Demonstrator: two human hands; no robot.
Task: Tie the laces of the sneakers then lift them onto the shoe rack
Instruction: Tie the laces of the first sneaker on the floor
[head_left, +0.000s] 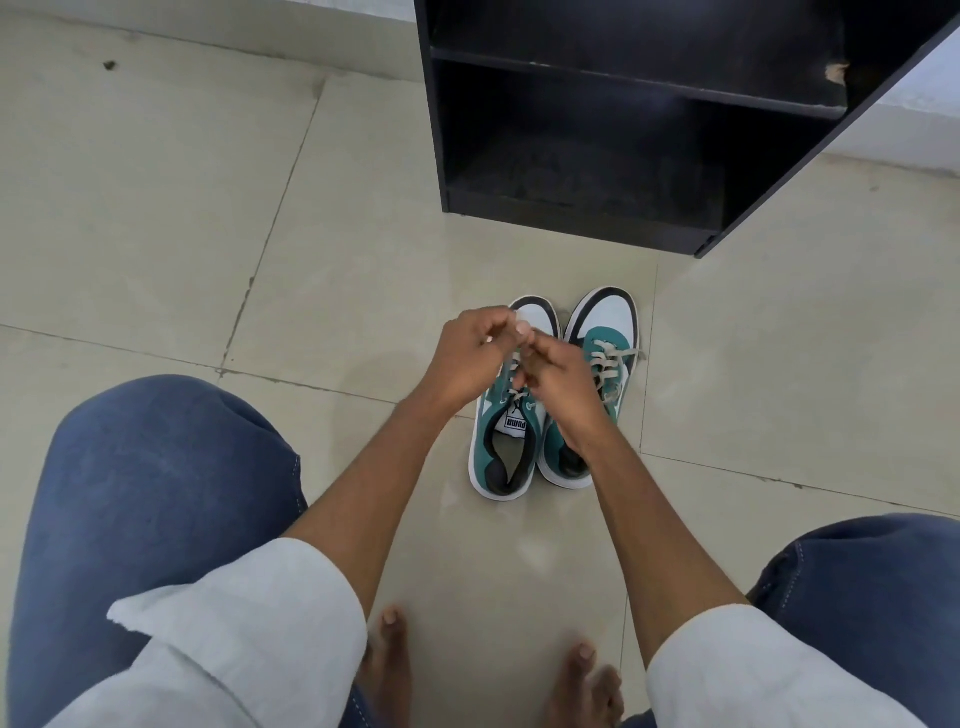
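Observation:
Two teal, white and black sneakers stand side by side on the tiled floor, toes pointing away from me. Over the left sneaker (503, 452), my left hand (470, 358) and my right hand (558, 376) meet, each pinching a strand of its grey laces (514, 364). My hands hide the middle of that shoe. The right sneaker (605, 332) has its grey laces threaded, with the ends lying loose at its side. The black shoe rack (571, 208) stands just beyond the shoes, its shelves bare.
My knees in blue jeans (156, 493) frame the view on both sides, and my bare feet (389, 654) rest on the floor near me. A white wall base (208, 31) runs behind the rack. Beige floor tiles (156, 208) spread to the left.

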